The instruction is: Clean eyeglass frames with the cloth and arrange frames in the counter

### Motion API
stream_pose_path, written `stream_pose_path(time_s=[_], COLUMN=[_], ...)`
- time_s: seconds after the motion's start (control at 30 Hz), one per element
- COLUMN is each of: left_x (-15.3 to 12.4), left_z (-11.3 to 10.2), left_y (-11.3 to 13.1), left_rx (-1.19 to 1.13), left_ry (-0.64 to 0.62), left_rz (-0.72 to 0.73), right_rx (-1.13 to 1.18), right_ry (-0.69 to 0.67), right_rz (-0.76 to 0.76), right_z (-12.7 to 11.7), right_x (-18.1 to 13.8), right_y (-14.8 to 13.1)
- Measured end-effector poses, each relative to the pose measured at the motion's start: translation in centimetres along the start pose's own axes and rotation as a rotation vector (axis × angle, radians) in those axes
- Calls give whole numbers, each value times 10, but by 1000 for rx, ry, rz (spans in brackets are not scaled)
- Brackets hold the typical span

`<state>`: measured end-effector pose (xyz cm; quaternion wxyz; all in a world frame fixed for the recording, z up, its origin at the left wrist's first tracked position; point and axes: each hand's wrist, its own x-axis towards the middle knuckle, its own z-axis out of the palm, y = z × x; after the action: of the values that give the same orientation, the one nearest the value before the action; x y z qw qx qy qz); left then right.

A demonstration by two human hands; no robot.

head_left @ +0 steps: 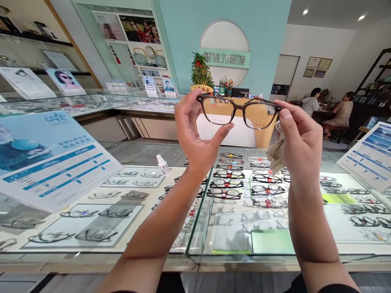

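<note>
I hold a pair of brown translucent glasses (240,110) up at eye level over a glass display counter (195,254). My left hand (195,134) pinches the frame's left end, thumb under the left lens. My right hand (301,142) grips the right end and also holds a beige cleaning cloth (276,154) that hangs from its palm. A small tag sits on the frame near the left lens.
Several rows of glasses (232,183) lie inside the counter. A small white spray bottle (163,164) stands on the glass. Leaflet stands are at the left (51,158) and right (371,156). Two people sit at a table (328,108) far right. A reception desk (241,130) stands behind.
</note>
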<state>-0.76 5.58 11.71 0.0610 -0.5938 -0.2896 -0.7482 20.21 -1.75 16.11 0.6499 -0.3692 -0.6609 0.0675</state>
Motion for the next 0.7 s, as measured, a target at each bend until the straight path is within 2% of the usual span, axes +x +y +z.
stream_pose_path(time_s=[0.17,0.37,0.53,0.7], left_x=[-4,-6,-6,-6], left_z=[-3,-8,-13,-20], left_y=[-1,8,28,40], left_rx=[-78,-90,-63,-35], left_ry=[-62,-89,-48,-37], left_rz=[-71,-117,-135,-160], right_rx=[111,160,159,86], right_ry=[-13,-59,-91,-192], right_rz=[-45,54,206,173], right_z=[0,3,5,3], right_x=[0,5,9,13], right_y=[12,24,32,40])
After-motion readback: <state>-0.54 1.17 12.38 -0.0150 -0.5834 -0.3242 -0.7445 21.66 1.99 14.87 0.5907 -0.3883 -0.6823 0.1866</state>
